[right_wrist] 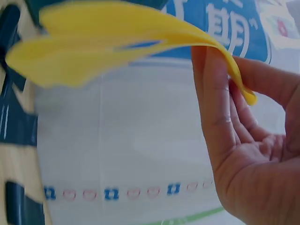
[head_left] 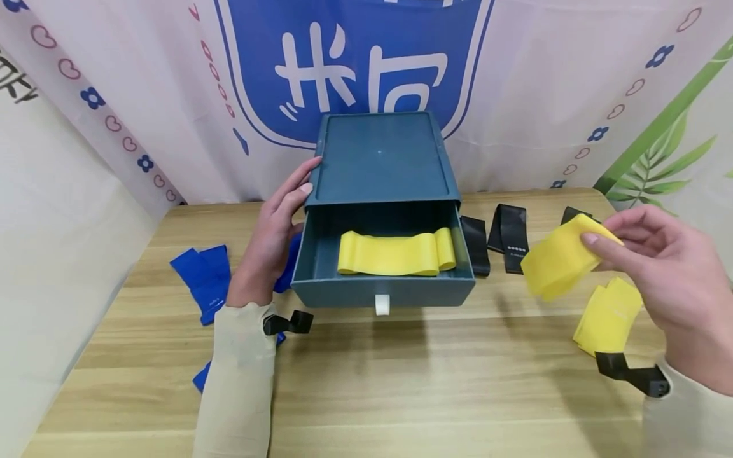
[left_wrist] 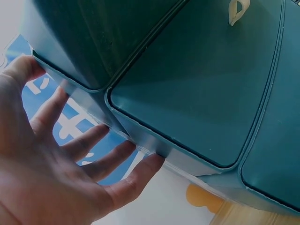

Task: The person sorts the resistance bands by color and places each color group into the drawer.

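The person's right hand [head_left: 681, 280] pinches a thin, flat yellow band of stretchy-looking material [head_left: 564, 257] between thumb and fingers, its loose end hanging toward the drawer side, above the table and apart from the box. The left hand [head_left: 272, 238] has its fingers spread, fingertips touching the side of a dark teal plastic box [head_left: 380, 156]. Its matching drawer [head_left: 338, 292] stands pulled out, a small white fabric tab [head_left: 382, 305] on the front, and inside lies another yellow band [head_left: 389, 256] (curled over at both ends). Below the right hand, a folded yellow band [head_left: 609, 315] rests on the pale wood-grain table [head_left: 401, 394]. Flat black bands [head_left: 509, 229] lie right of the box, creased blue ones [head_left: 206, 280] left.
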`<action>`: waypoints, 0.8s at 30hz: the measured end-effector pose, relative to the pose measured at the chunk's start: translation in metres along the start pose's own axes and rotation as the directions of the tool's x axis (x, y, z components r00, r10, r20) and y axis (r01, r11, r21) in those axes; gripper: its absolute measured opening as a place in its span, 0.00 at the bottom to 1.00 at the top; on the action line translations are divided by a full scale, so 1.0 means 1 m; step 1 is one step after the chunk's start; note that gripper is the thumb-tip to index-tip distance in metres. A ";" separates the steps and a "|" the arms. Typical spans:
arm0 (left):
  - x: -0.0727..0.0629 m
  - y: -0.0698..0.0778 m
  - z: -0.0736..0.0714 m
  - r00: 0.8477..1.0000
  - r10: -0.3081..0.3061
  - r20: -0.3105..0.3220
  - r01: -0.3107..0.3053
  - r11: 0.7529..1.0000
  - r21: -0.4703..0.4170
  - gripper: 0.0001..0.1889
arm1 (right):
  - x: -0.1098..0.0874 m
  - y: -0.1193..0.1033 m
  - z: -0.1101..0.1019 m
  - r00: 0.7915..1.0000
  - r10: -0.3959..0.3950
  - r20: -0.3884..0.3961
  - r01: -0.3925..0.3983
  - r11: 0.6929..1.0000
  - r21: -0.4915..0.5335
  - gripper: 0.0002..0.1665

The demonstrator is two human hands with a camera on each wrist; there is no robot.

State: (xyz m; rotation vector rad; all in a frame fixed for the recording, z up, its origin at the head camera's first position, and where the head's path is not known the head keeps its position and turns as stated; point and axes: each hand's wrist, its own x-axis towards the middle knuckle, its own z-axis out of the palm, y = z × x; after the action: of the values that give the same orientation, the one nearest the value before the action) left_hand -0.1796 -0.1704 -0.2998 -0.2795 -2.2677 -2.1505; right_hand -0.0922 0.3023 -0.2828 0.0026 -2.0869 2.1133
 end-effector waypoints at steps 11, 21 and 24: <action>-0.003 0.007 -0.010 0.999 -0.037 0.040 0.038 0.999 -0.039 0.27 | 0.011 -0.025 0.033 0.991 -0.054 0.122 0.034 0.986 0.163 0.11; -0.010 0.029 -0.020 0.992 -0.109 0.056 0.111 0.993 -0.027 0.26 | 0.025 -0.068 0.069 0.986 -0.099 0.135 0.077 0.984 0.161 0.09; -0.011 0.031 -0.021 0.991 -0.116 0.060 0.118 0.993 -0.026 0.27 | 0.030 -0.081 0.080 0.977 -0.150 0.152 0.122 0.976 0.179 0.09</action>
State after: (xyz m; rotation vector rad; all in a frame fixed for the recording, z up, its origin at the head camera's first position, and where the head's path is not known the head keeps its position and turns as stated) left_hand -0.1677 -0.1913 -0.2688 -0.2169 -2.3408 -2.2625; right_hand -0.1210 0.2269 -0.1967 0.3435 -1.9209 2.2658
